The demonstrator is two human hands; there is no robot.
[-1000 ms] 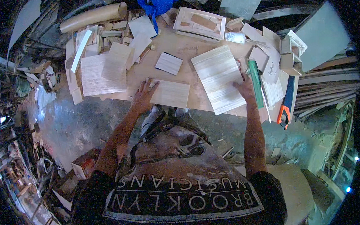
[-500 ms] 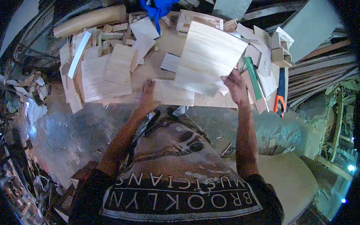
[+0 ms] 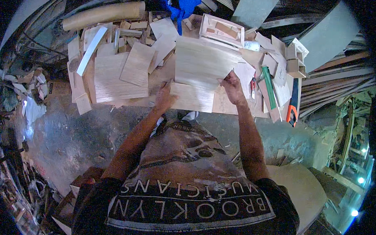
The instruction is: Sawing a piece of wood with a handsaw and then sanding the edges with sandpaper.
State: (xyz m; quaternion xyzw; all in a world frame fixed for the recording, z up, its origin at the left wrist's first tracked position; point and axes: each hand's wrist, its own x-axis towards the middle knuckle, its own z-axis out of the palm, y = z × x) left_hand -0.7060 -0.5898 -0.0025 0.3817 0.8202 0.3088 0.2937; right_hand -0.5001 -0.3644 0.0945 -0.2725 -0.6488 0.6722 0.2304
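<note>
My right hand (image 3: 234,90) grips the lower right corner of a large thin wooden sheet (image 3: 205,61), thumb and fingers closed on its edge. The sheet lies tilted above the middle of the workbench and covers the far part of a smaller pale wooden board (image 3: 193,96). Closed on the left edge of that smaller board is my left hand (image 3: 166,96), near the bench's front edge. What lies beneath the large sheet is hidden.
Wooden panels (image 3: 120,79) and offcuts crowd the bench's left side. A shallow wooden box (image 3: 222,30) and a blue cloth (image 3: 180,6) are at the back. Rightward lie red-handled pliers (image 3: 252,87), a green strip (image 3: 269,87) and a handsaw (image 3: 293,103) with an orange handle.
My right hand has brought the large sheet leftward and lower, over the smaller board. More of the box behind it shows. The left hand stays at the smaller board's edge; the view has shifted slightly.
</note>
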